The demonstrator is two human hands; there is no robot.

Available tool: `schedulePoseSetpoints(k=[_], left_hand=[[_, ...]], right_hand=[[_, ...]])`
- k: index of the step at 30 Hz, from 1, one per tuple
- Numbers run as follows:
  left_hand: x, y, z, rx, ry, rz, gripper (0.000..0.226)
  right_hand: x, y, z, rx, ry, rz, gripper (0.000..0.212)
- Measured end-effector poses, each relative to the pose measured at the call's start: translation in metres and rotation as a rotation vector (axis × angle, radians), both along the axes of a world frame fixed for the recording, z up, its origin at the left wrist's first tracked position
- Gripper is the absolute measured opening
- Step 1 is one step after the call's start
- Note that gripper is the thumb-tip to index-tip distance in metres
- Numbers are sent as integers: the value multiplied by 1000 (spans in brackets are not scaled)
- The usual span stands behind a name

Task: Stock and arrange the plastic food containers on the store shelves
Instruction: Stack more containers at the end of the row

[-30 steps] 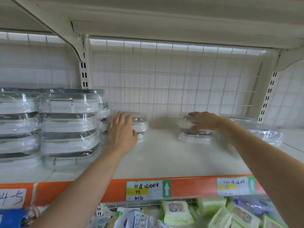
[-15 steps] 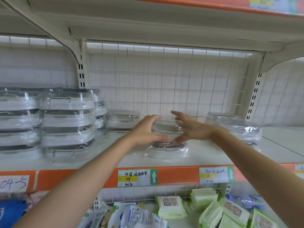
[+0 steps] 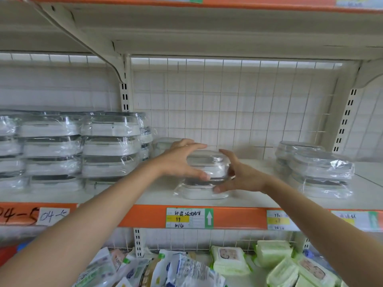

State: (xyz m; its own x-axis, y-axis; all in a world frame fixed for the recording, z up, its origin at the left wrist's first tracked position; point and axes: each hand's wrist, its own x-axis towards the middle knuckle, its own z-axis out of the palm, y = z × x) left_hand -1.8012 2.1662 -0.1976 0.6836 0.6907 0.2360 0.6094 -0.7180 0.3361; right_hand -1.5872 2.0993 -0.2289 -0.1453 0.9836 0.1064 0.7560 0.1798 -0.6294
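A stack of two film-wrapped plastic food containers stands mid-shelf near the front edge of the white shelf. My left hand grips the upper container from the left, with the thumb on its front and the fingers over its top. From the right, my right hand holds the stack, its thumb at the lower container and its fingers reaching up behind. Part of another small container shows behind my left hand.
Tall stacks of larger wrapped containers fill the shelf's left side. A lower pile of wrapped containers sits at the right. Wire grid backs the shelf. Price labels hang on the orange rail; packs of wet wipes lie below.
My left hand left the small container at the back left. My right hand drew the two-container stack from the right to mid-shelf, nearer the front. Both hands now hold it.
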Motion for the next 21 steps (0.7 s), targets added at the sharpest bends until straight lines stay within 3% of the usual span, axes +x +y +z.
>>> schedulePoseSetpoints(k=[3, 6, 14, 18, 21], left_hand=[[5, -3, 4, 136, 262, 73, 107], [-9, -1, 8, 144, 333, 134, 111], [-16, -2, 24, 169, 567, 262, 102], [13, -9, 23, 268, 435, 136, 100], [42, -18, 17, 315, 213, 26, 77]], right_hand=[[-18, 14, -6, 32, -28, 41, 123], [-12, 18, -1, -10, -20, 41, 118], [47, -7, 31, 220, -504, -211, 61], [90, -29, 46, 233, -553, -381, 53], [116, -44, 50, 222, -531, -486, 53]])
